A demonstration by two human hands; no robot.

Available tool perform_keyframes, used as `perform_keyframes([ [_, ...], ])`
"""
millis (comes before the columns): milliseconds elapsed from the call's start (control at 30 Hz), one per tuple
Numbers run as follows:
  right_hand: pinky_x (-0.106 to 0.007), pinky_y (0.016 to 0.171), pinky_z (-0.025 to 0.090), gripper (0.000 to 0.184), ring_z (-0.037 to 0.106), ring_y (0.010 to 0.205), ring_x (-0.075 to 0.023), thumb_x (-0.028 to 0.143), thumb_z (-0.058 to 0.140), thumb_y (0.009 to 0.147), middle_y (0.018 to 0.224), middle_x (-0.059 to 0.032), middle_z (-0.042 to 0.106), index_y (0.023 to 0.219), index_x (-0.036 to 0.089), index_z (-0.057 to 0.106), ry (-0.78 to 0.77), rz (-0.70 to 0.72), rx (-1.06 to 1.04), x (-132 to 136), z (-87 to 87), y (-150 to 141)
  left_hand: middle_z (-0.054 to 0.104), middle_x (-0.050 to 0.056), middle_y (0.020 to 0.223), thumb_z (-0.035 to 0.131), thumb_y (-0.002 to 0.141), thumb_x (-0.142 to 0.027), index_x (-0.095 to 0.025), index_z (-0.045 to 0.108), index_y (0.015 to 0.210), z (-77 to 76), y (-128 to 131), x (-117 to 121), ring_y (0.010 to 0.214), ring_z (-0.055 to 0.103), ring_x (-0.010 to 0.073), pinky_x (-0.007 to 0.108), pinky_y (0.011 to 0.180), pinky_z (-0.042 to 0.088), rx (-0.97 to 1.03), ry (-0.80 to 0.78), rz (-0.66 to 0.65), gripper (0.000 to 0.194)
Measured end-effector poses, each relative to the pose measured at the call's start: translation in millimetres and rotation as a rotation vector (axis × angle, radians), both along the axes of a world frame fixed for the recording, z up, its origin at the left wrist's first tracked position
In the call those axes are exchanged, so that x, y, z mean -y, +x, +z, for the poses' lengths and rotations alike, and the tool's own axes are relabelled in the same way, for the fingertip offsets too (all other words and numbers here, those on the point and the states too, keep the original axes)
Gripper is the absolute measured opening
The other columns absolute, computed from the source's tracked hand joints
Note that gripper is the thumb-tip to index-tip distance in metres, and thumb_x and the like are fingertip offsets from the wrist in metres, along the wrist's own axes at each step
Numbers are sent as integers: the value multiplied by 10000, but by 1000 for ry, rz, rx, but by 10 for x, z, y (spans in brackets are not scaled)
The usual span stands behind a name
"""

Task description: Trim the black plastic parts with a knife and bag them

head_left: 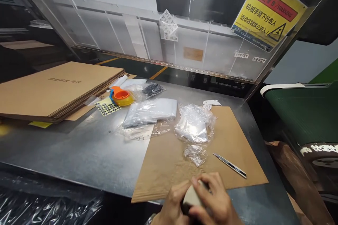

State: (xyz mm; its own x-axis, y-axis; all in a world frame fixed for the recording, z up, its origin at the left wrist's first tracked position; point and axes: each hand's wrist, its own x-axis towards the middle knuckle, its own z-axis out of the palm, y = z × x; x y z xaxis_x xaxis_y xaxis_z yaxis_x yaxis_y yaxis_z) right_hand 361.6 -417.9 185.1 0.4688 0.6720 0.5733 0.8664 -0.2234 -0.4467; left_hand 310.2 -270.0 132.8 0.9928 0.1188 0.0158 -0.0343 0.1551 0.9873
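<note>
Both hands meet at the bottom of the view, around a small rounded object (192, 197) that is pale grey-beige with a dark side; its kind I cannot make out. My left hand (173, 204) wraps it from the left, and my right hand (218, 200) grips it from the right. Just beyond them lies a brown cardboard sheet (169, 161). On that sheet are a utility knife (230, 166), a crumpled piece of clear plastic (195, 154) and a clear plastic bag (195, 124) with something white inside.
Flat cardboard boxes (63, 88) are stacked at the left. Near them sit an orange and yellow tape dispenser (121, 96), a sticker sheet (107, 107) and bagged white packets (151, 110). A white glove (211, 104) lies behind. A clear panel with a warning sign (269, 14) borders the metal table (105, 154).
</note>
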Motion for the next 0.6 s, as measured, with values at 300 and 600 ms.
perform_keyframes([
  [300,-336,730,530,434,600,845,-206,425,498,863,959,-76,617,1273,283,491,-13,-50,-348,79,-112,-26,659,112,1009,708,611,-293,-211,668,1017,-381,-115,-18,991,582,341,446,930,408,108,53,9,416],
  [600,-299,820,508,486,636,930,-226,562,428,846,1029,-82,661,1145,233,626,301,-376,-815,-102,-795,-281,435,11,1383,480,547,-99,-259,492,1269,-71,148,122,1338,230,277,456,1085,190,28,-757,84,739],
])
